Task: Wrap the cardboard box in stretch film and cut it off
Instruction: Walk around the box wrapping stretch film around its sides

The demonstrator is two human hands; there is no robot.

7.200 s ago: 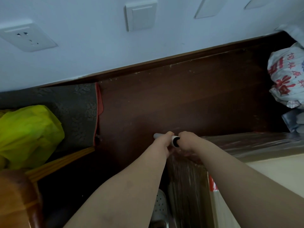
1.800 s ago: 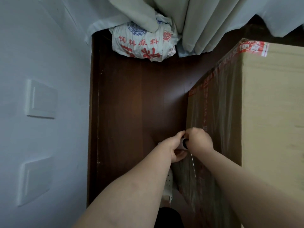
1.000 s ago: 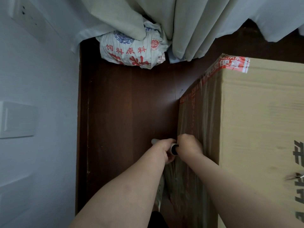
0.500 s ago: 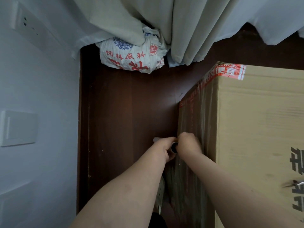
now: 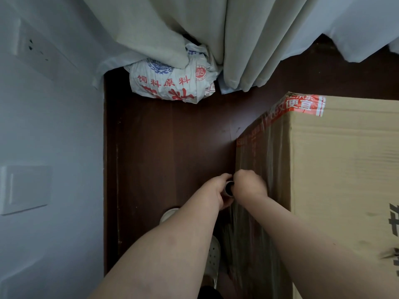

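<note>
Dark reddish-brown wood floor (image 5: 168,147), dull sheen, running up along a pale blue-white wall (image 5: 54,126) on the left. Wall carries a power socket (image 5: 32,48) near the top and a flat white switch plate (image 5: 24,188) lower down. Pale grey-green curtains (image 5: 226,39) hang in folds to the floor at the far end, partly covering a crumpled white sack (image 5: 170,83) with red print; light dim and even.

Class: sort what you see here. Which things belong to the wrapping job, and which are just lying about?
Part of the job:
cardboard box
stretch film on its side
film roll
left hand and right hand at the roll

Lying about:
printed sack
curtain
wall switch
slipper
</note>
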